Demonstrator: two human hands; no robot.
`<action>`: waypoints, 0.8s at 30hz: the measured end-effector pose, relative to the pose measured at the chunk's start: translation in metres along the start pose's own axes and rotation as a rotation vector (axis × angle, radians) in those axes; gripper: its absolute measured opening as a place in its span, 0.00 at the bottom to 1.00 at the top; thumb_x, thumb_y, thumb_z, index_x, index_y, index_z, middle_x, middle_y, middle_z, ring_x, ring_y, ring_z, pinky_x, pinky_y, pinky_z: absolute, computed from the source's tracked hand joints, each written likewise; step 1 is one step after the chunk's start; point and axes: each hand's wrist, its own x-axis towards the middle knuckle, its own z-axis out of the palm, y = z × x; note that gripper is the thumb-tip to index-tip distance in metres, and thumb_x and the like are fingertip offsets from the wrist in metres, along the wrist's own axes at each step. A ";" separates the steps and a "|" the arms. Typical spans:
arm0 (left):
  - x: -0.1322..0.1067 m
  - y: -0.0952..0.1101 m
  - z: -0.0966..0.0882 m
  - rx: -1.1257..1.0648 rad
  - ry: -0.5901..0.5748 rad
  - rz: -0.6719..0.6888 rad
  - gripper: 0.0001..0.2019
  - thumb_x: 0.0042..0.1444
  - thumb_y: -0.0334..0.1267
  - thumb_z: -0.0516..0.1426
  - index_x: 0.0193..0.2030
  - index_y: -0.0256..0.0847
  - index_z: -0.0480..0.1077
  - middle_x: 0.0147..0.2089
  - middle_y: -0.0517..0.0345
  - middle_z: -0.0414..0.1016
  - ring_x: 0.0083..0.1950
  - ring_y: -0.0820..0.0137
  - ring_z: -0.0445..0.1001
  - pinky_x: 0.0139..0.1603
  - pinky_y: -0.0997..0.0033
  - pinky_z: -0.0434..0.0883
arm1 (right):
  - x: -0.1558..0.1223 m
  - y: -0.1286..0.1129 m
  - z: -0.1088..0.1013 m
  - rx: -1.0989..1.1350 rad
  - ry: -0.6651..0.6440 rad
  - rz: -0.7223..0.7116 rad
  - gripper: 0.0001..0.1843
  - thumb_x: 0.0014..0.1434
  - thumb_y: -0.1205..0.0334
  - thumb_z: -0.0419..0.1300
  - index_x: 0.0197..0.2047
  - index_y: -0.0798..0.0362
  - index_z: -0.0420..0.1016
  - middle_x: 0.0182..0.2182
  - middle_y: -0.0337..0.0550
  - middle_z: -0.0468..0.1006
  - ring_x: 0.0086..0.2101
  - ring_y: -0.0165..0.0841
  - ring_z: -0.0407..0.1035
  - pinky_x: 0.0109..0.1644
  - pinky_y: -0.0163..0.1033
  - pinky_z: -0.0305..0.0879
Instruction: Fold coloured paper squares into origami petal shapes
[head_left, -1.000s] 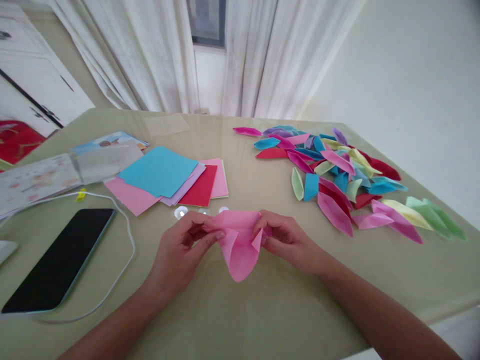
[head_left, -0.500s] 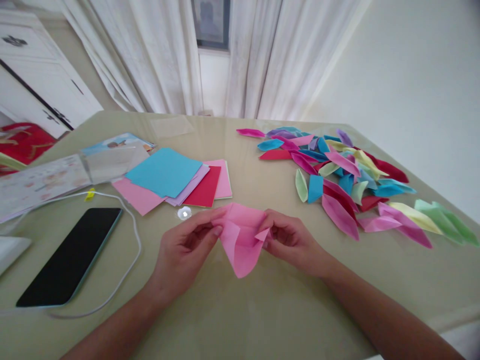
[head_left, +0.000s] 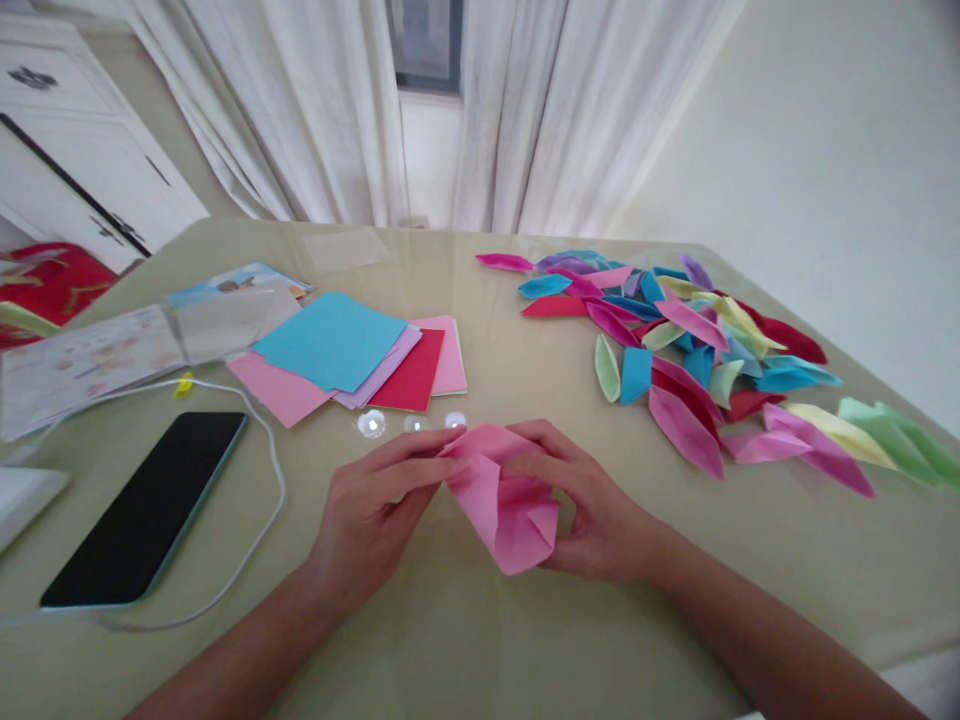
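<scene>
A partly folded pink paper (head_left: 504,500) is held just above the olive table (head_left: 480,640), near its front middle. My left hand (head_left: 371,510) pinches the paper's left upper edge with fingers closed on it. My right hand (head_left: 592,505) wraps round the paper's right side, thumb and fingers pressed on the folds. A stack of flat coloured paper squares (head_left: 341,350), blue on top, lies behind my left hand. A heap of folded paper boats (head_left: 690,350) in several colours spreads over the right of the table.
A black phone (head_left: 146,505) lies at the left with a white cable (head_left: 266,480) curving round it. Printed sheets and a clear sleeve (head_left: 112,350) lie at the far left. White curtains (head_left: 360,110) hang behind the table. The table's right edge runs near the boats.
The pink paper has been turned and folded further, its point swung toward my right hand. My right hand moved from pinching its edge to wrapping round it.
</scene>
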 end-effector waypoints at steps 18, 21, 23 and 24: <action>-0.001 0.013 -0.001 -0.216 -0.198 -0.118 0.17 0.67 0.31 0.58 0.60 0.49 0.76 0.63 0.51 0.77 0.63 0.61 0.76 0.63 0.59 0.75 | -0.004 0.001 0.002 0.022 -0.013 -0.055 0.37 0.55 0.64 0.73 0.66 0.44 0.71 0.63 0.51 0.68 0.64 0.47 0.63 0.66 0.52 0.65; -0.002 0.011 -0.001 -0.252 -0.190 -0.202 0.17 0.67 0.35 0.62 0.60 0.52 0.76 0.62 0.52 0.76 0.62 0.60 0.76 0.61 0.58 0.77 | -0.004 0.002 0.003 0.030 -0.011 -0.057 0.38 0.55 0.65 0.73 0.68 0.43 0.70 0.63 0.51 0.69 0.64 0.47 0.62 0.67 0.53 0.65; -0.003 0.009 0.000 -0.266 -0.194 -0.221 0.16 0.67 0.38 0.62 0.60 0.53 0.76 0.62 0.52 0.76 0.62 0.60 0.76 0.60 0.59 0.77 | -0.004 0.002 0.003 0.037 -0.013 -0.070 0.40 0.55 0.66 0.73 0.68 0.41 0.69 0.64 0.50 0.69 0.64 0.47 0.62 0.66 0.53 0.65; -0.003 0.008 0.000 -0.274 -0.200 -0.216 0.16 0.67 0.40 0.63 0.61 0.54 0.76 0.62 0.52 0.76 0.62 0.60 0.76 0.60 0.59 0.77 | -0.004 0.001 0.003 0.043 -0.014 -0.078 0.41 0.54 0.66 0.73 0.69 0.40 0.68 0.64 0.50 0.68 0.64 0.47 0.62 0.66 0.53 0.65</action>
